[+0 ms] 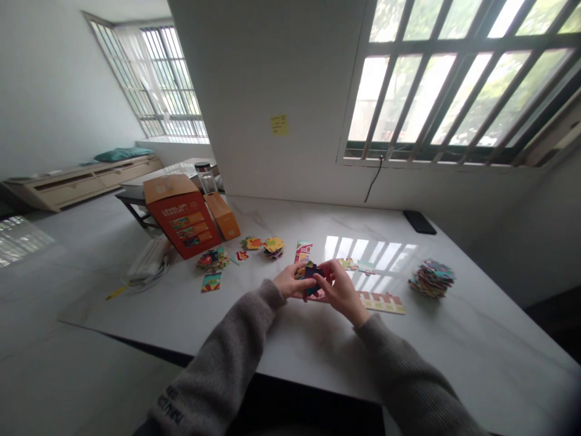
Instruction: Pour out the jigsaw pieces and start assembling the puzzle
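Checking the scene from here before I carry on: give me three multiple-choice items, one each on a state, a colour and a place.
1. What are the left hand and right hand doing?
A) Lying flat, apart
B) Meeting at a dark puzzle piece
C) Gripping a window bar

2. What colour is the carton's front?
A) Red-orange
B) Blue
C) Green

3. Where is the tall stack of puzzle pieces?
A) Inside the carton
B) Right of the hands
C) On the floor

Answers:
1 B: both hands close on it.
2 A: its printed front shows red-orange.
3 B: it stands beyond the right hand.
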Available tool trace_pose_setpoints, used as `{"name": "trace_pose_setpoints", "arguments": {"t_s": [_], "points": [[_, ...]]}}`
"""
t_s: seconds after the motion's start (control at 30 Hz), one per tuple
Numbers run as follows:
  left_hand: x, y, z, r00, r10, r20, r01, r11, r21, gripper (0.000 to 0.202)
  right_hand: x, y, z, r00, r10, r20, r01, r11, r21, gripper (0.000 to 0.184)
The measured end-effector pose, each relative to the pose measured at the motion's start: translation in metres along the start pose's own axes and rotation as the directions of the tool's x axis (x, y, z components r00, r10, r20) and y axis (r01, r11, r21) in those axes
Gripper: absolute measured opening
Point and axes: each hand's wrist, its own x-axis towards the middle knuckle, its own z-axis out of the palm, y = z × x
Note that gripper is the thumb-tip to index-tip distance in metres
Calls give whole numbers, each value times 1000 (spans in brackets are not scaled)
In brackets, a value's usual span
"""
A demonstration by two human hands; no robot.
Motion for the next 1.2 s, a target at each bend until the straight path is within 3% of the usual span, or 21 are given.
{"name": "trace_pose_setpoints", "arguments": {"t_s": [0.1, 0.23, 0.3, 0.37, 0.47, 0.53, 0.67, 0.77, 0.87, 0.97, 1.1, 1.2], "points": [[2, -5, 3, 999, -35, -21, 29, 974, -226, 58, 2, 4, -1, 996, 41, -74, -41, 999, 6, 21], [2, -5, 0, 996, 62, -71, -81, 946, -315, 54, 5, 2, -3, 967, 223, -122, -182, 943, 277, 27], [3, -5, -2, 988, 114, -106, -142, 937, -318, 53, 5, 0, -4, 943, 317, -101, -234, 848, 476, 31], [4, -6, -4, 973, 161, -166, -208, 923, -323, 52, 5, -3, -6, 930, 368, -7, -280, 720, 636, 33], [7, -9, -4, 951, 202, -233, -269, 911, -313, 55, 5, -6, -11, 919, 373, 132, -343, 585, 735, 35], [9, -12, -3, 942, 207, -265, -286, 909, -304, 55, 5, -6, -14, 920, 367, 134, -330, 547, 770, 35], [9, -13, 4, 937, 176, -301, -269, 914, -304, 53, 3, -4, -11, 926, 355, 127, -335, 619, 710, 36], [6, -10, 9, 967, 85, -241, -170, 918, -358, 45, 0, -3, -3, 909, 367, 195, -409, 702, 583, 36], [5, -6, 9, 976, 4, -217, -96, 903, -420, 39, 0, -2, -2, 910, 386, 149, -401, 734, 549, 40], [7, -6, 5, 958, 20, -284, -131, 918, -374, 36, 4, 1, -7, 910, 405, 91, -365, 677, 639, 44], [9, -10, 1, 930, 84, -359, -191, 943, -273, 47, 6, 3, -8, 913, 387, 128, -346, 566, 748, 40], [10, -13, 4, 915, 138, -379, -238, 943, -231, 51, 2, 2, -2, 924, 326, 199, -370, 638, 676, 33]]}}
